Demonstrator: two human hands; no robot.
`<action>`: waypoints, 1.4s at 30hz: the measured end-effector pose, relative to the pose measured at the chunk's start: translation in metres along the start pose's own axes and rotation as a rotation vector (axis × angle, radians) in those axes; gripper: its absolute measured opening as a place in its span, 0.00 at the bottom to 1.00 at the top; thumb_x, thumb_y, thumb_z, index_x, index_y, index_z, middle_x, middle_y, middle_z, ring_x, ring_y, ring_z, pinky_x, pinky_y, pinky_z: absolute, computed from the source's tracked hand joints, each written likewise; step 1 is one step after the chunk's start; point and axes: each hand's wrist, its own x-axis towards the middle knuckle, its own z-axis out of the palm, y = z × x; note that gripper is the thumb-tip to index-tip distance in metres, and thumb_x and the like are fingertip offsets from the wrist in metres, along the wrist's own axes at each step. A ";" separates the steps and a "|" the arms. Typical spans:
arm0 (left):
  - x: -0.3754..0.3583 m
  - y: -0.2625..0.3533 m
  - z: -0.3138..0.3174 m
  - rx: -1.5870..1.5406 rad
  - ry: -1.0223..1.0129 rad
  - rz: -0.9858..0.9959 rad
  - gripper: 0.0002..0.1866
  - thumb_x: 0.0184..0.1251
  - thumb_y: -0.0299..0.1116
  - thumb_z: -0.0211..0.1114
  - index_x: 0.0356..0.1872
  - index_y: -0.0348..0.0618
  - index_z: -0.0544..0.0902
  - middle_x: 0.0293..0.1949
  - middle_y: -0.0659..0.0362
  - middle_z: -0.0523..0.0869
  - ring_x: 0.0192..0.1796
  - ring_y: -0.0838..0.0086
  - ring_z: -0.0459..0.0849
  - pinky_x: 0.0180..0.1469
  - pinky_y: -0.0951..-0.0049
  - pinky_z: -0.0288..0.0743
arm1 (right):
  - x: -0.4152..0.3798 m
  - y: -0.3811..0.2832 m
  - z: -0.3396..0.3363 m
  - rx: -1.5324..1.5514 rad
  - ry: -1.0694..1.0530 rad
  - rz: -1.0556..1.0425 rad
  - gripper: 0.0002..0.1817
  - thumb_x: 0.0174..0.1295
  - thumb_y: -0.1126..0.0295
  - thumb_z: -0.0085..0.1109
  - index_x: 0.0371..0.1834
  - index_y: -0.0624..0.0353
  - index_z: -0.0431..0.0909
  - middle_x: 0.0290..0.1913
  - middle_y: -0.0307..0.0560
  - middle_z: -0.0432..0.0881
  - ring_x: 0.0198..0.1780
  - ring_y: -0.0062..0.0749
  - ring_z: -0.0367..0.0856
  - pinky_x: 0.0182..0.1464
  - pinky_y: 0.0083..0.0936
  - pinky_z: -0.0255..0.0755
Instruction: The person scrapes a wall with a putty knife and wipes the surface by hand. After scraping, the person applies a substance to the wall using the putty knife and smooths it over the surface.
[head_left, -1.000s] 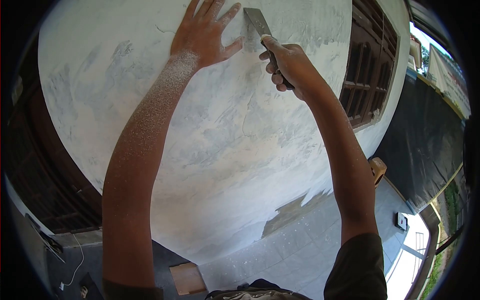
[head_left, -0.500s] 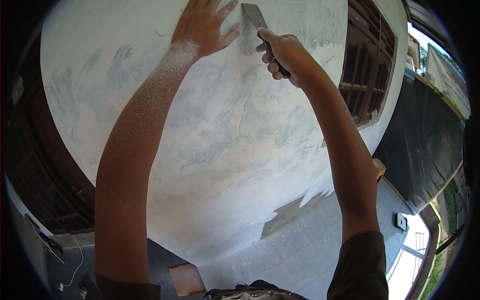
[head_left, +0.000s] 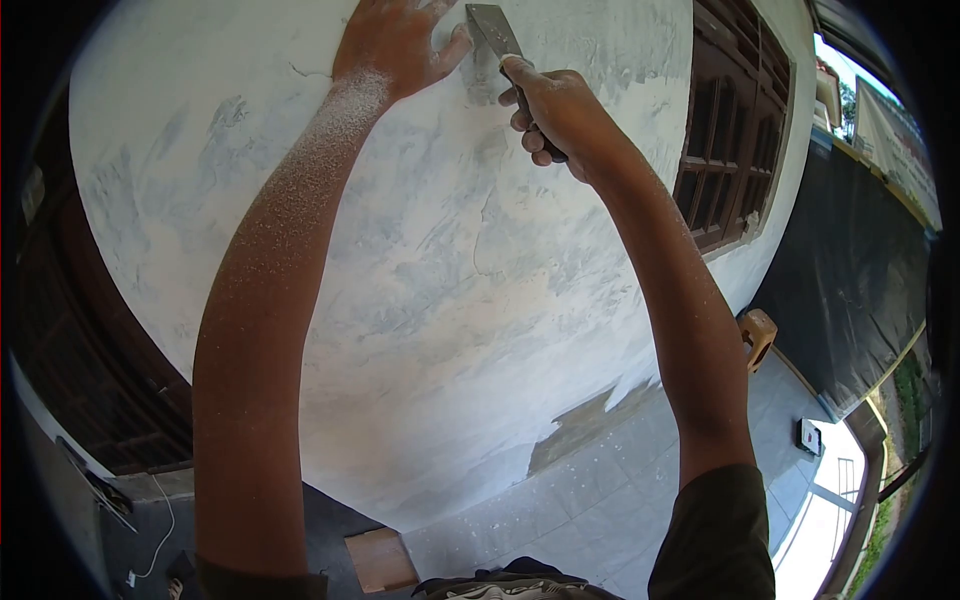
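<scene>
My right hand (head_left: 552,115) is wrapped round the black handle of a putty knife (head_left: 495,32), thumb along the top. The wide metal blade points up and left, at a patchy white and grey wall (head_left: 400,250). To the left of the blade, my left hand (head_left: 395,45) lies against the wall with the thumb spread; its fingertips run out past the top of the view. White dust coats that wrist and forearm. Thin cracks show in the wall's coating, one below the hands and one left of my left wrist.
A brown wooden window (head_left: 735,125) is set in the wall at right. Dark doors (head_left: 60,330) stand at far left. On the tiled floor (head_left: 590,500) are a stool (head_left: 759,335), a small white box (head_left: 808,437) and a piece of cardboard (head_left: 382,560). A white cable (head_left: 165,530) lies at lower left.
Both hands and the putty knife sit slightly further left and my left hand higher in view. The view has shifted a little, showing more of the stool. The grip is unchanged.
</scene>
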 end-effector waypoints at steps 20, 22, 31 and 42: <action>0.000 0.001 -0.001 0.078 -0.038 0.008 0.33 0.77 0.54 0.51 0.74 0.43 0.74 0.82 0.50 0.63 0.85 0.60 0.53 0.86 0.53 0.40 | 0.012 -0.007 -0.002 0.001 0.002 -0.076 0.31 0.78 0.47 0.52 0.48 0.75 0.79 0.23 0.39 0.71 0.18 0.19 0.68 0.19 0.21 0.63; 0.000 0.001 0.001 0.067 -0.023 0.006 0.34 0.77 0.54 0.51 0.74 0.43 0.74 0.82 0.49 0.63 0.85 0.59 0.53 0.87 0.53 0.40 | -0.002 -0.001 -0.001 -0.017 0.005 0.000 0.31 0.78 0.47 0.52 0.48 0.75 0.79 0.24 0.39 0.71 0.18 0.19 0.67 0.19 0.21 0.63; 0.000 -0.001 0.002 0.084 -0.028 0.014 0.35 0.76 0.56 0.53 0.74 0.42 0.74 0.82 0.48 0.63 0.86 0.59 0.52 0.87 0.53 0.39 | 0.007 -0.008 -0.001 0.012 0.011 -0.033 0.26 0.79 0.53 0.51 0.37 0.71 0.76 0.23 0.45 0.74 0.19 0.26 0.72 0.20 0.27 0.69; 0.000 -0.001 0.003 0.048 0.009 0.022 0.36 0.75 0.56 0.54 0.74 0.40 0.73 0.81 0.45 0.64 0.85 0.56 0.55 0.86 0.50 0.41 | 0.011 -0.008 0.000 0.001 -0.003 -0.079 0.31 0.79 0.48 0.51 0.47 0.75 0.79 0.23 0.41 0.72 0.18 0.20 0.69 0.18 0.21 0.63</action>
